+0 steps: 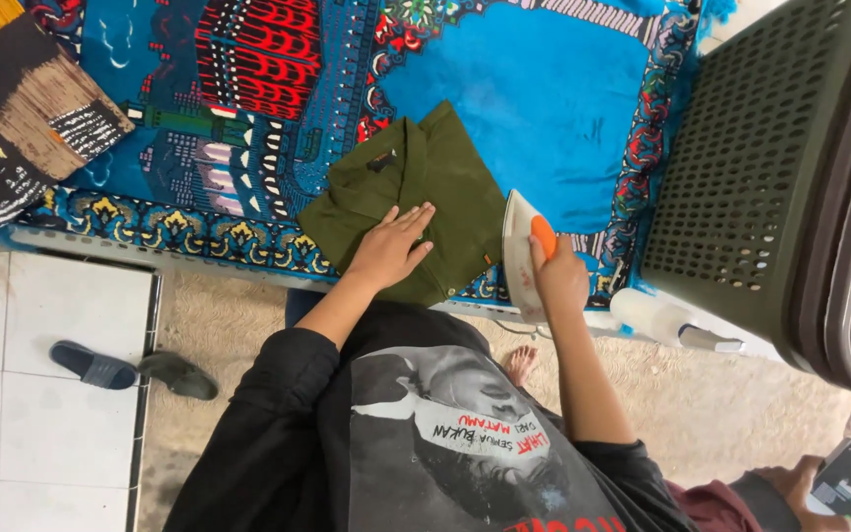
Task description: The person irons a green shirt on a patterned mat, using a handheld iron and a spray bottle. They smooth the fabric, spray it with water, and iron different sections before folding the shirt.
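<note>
A folded olive-green shirt [445,187] lies on a blue patterned rug [544,99]. My left hand [388,248] rests flat on the shirt's near part, fingers together and spread over the cloth. My right hand [561,278] grips the orange handle of a white clothes iron [519,251], which stands tipped up on its heel at the shirt's right edge, soleplate facing the shirt.
A dark perforated laundry basket [751,167] stands at the right. A white spray bottle [657,317] lies beside it. A brown, black and yellow cloth [22,118] lies at the left. Two sandals [130,369] sit on the floor. Another person's hand holds a phone [844,478] at bottom right.
</note>
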